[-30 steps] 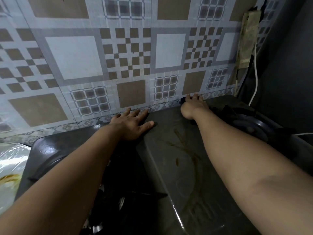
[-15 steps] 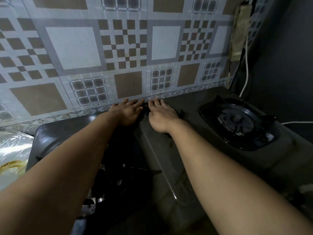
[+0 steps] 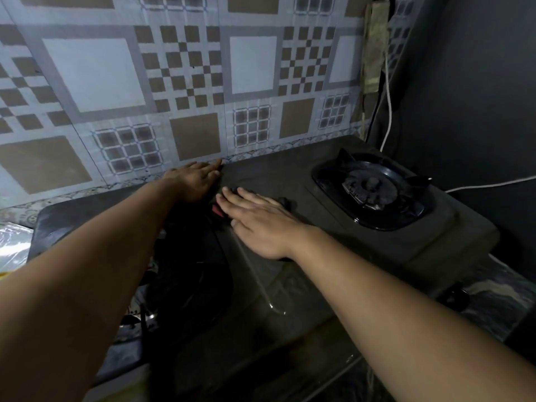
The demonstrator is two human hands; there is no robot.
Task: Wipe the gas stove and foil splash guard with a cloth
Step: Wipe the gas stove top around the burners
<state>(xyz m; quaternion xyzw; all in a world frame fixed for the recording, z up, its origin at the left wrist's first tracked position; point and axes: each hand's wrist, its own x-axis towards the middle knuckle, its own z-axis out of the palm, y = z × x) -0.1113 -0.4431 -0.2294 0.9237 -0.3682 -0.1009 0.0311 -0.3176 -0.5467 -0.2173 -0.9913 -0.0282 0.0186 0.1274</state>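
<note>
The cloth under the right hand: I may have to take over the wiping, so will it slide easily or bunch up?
The dark cloth lies flattened beneath the right hand, so it is probably floppy. The stove top looks smooth, so it likely slides, though loose edges may bunch.

There is only one view — a wide-angle camera on the person's head, looking forward and down from close above the gas stove (image 3: 333, 216). It faces the patterned foil splash guard (image 3: 179, 82) behind the stove, which fills the upper frame. Both forearms reach in from the bottom edge, and the right burner (image 3: 369, 190) sits toward the right — straight lines bow near the edges.
</note>
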